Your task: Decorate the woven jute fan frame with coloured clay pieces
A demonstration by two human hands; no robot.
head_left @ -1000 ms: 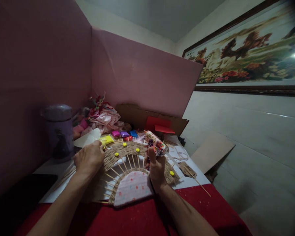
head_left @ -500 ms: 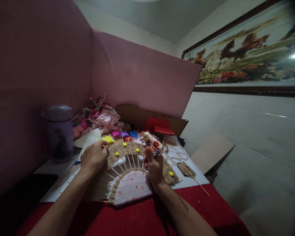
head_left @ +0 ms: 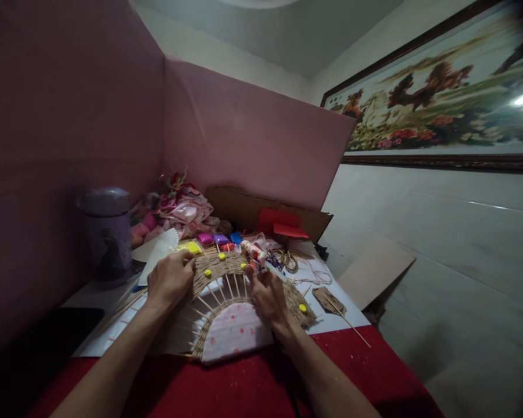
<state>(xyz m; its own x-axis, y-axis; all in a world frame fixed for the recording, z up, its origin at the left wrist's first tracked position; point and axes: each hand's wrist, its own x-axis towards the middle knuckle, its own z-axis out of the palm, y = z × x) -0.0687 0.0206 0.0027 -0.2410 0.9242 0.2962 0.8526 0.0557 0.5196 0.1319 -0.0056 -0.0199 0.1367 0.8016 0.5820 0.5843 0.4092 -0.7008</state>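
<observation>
A half-round woven fan (head_left: pixel 218 268) of twisted cord and thin sticks lies before me, with a spotted white cloth panel (head_left: pixel 235 331) at its centre. Small yellow discs (head_left: pixel 221 256) dot its cord band. My left hand (head_left: pixel 169 278) is closed at the band's upper left edge, fingers pinched on it; the fingertips are partly hidden. In my right hand (head_left: pixel 267 299) is a flower-patterned glue gun (head_left: pixel 253 254), held above the band's right half. A pale glue stick (head_left: pixel 275 270) shows at its rear, and its nozzle is hard to make out.
Yellow, pink, purple and blue clay packets (head_left: pixel 220 238) lie behind the fan. A lidded purple cup (head_left: pixel 108 238) stands left, near a heap of pink fabric (head_left: pixel 187 209). A cardboard scrap with a stick (head_left: pixel 331 302) lies right, on white paper over a red cloth (head_left: pixel 340 360).
My right hand has moved slightly left with the glue gun and turned it, uncovering coiled cord behind. My left hand has shifted a little to the right, still at the band's edge.
</observation>
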